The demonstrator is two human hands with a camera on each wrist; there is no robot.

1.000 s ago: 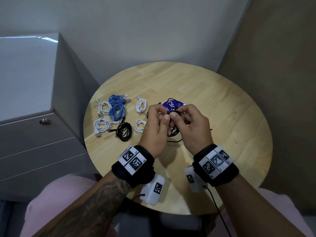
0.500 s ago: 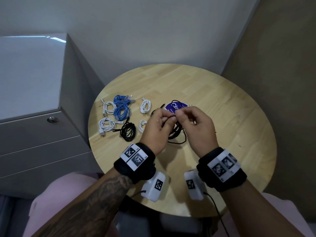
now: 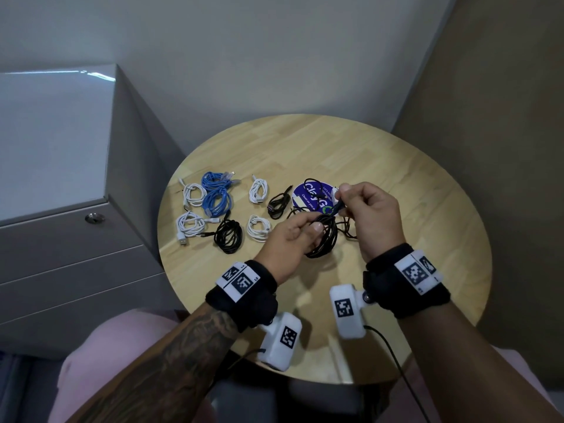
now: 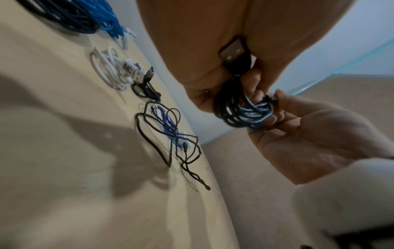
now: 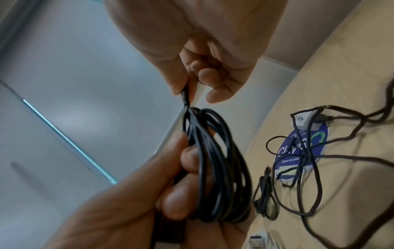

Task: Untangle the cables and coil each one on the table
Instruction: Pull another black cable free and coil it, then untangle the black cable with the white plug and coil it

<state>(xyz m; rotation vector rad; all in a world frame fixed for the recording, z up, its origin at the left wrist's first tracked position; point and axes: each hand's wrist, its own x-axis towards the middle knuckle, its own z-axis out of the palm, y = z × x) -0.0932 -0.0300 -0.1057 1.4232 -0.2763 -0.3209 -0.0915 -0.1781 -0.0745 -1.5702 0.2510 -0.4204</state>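
My left hand (image 3: 293,236) grips a black cable coil (image 3: 325,239) above the round wooden table (image 3: 396,184); the loops (image 5: 215,168) pass between its thumb and fingers (image 5: 177,200). My right hand (image 3: 366,215) pinches the coil's free end (image 5: 185,99) between thumb and forefinger just above the loops. The left wrist view shows the coil (image 4: 241,111) and a plug (image 4: 233,53) held against the left palm. A loose tangle of thin black cables (image 5: 302,160) lies on the table past the hands, over a blue round sticker (image 3: 311,198).
Coiled cables lie in rows at the table's left: white coils (image 3: 193,193), blue coils (image 3: 216,190), a black coil (image 3: 228,235), a small dark coil (image 3: 277,204). A grey cabinet (image 3: 61,178) stands left of the table. A brown wall (image 3: 503,148) rises to the right.
The hands have drawn apart; the right hand has lifted up and right with the cable end, and the coil now hangs visibly from the left hand. The camera view has shifted.
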